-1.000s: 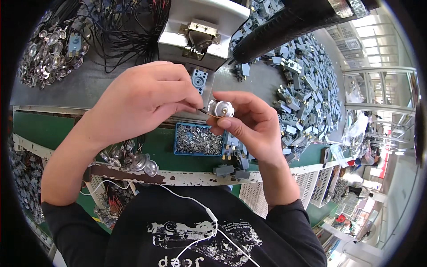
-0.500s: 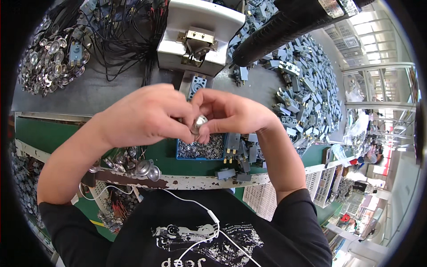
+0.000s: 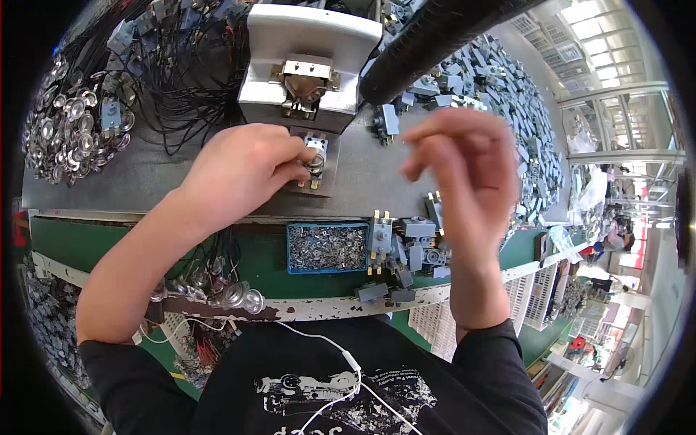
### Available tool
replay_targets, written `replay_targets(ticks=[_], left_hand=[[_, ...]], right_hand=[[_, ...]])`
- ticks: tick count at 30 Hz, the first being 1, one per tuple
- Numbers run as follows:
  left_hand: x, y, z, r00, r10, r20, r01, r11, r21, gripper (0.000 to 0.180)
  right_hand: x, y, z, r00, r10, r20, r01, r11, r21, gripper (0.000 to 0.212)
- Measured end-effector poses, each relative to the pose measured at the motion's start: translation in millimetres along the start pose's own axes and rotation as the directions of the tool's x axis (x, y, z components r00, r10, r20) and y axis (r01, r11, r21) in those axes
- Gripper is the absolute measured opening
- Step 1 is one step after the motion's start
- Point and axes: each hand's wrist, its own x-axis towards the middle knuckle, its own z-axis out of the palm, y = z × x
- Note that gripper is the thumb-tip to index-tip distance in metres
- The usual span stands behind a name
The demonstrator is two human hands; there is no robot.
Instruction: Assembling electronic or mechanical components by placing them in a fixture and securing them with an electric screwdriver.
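My left hand (image 3: 243, 168) pinches a small round silver metal cap (image 3: 316, 161) between thumb and fingertips. The cap sits on a light grey switch-like block (image 3: 317, 143) with brass terminals, which lies on a flat metal plate (image 3: 328, 185) in front of the white press-like machine (image 3: 308, 80). My fingers cover part of the cap. Off to the right, above the bench, my right hand (image 3: 471, 170) is raised and somewhat blurred. Its fingers are bent and apart from the thumb, and nothing shows between them.
A blue tray (image 3: 290, 250) of tiny metal parts stands at the bench edge, beside several grey blocks (image 3: 406, 254). Round metal caps (image 3: 76, 130) and black wires (image 3: 196, 87) lie at left. A heap of grey blocks (image 3: 500, 94) fills the right, under a thick black tube (image 3: 428, 47).
Both hands were together above the blue tray, with the metal cap between them. The left has carried the cap forward onto the block; the right has let go and swung right.
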Motion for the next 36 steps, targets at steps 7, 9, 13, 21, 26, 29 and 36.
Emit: replay_targets(ticks=[7, 9, 13, 21, 26, 29, 36], left_hand=[[3.7, 1.0, -1.4, 0.997, -0.051, 0.058, 0.056, 0.996, -0.075, 0.016], [0.1, 0.4, -1.3, 0.999, -0.040, 0.009, 0.041, 0.997, -0.065, 0.015], [0.8, -0.6, -1.3, 1.000, -0.006, -0.006, 0.006, 0.999, -0.036, 0.014], [-0.4, 0.3, 0.2, 0.996, -0.056, 0.070, 0.057, 0.998, -0.009, 0.022], [-3.8, 0.9, -1.4, 0.999, -0.034, 0.006, 0.034, 0.999, -0.028, 0.023], [-0.8, -0.3, 6.9, 0.999, -0.043, -0.005, 0.043, 0.999, -0.030, 0.024], [-5.8, -0.6, 8.8, 0.997, -0.069, -0.029, 0.067, 0.997, -0.044, 0.024]], right_hand=[[17.2, 13.9, -33.3, 0.896, -0.429, -0.113, 0.404, 0.684, 0.607, 0.031], [10.2, 29.2, -36.7, 0.923, -0.369, -0.110, 0.326, 0.597, 0.733, 0.040], [8.9, 60.1, -16.3, 0.943, 0.236, -0.234, 0.010, 0.684, 0.730, 0.032], [67.7, 19.6, 11.6, 0.803, -0.269, -0.532, 0.468, 0.837, 0.283, 0.010], [95.4, -3.8, 20.3, 0.951, -0.161, -0.263, 0.185, 0.981, 0.067, 0.059], [96.1, -41.6, 38.4, 0.883, -0.178, -0.435, 0.227, 0.972, 0.063, 0.045], [115.7, -36.2, 61.3, 0.980, -0.031, -0.197, 0.071, 0.977, 0.202, 0.050]])
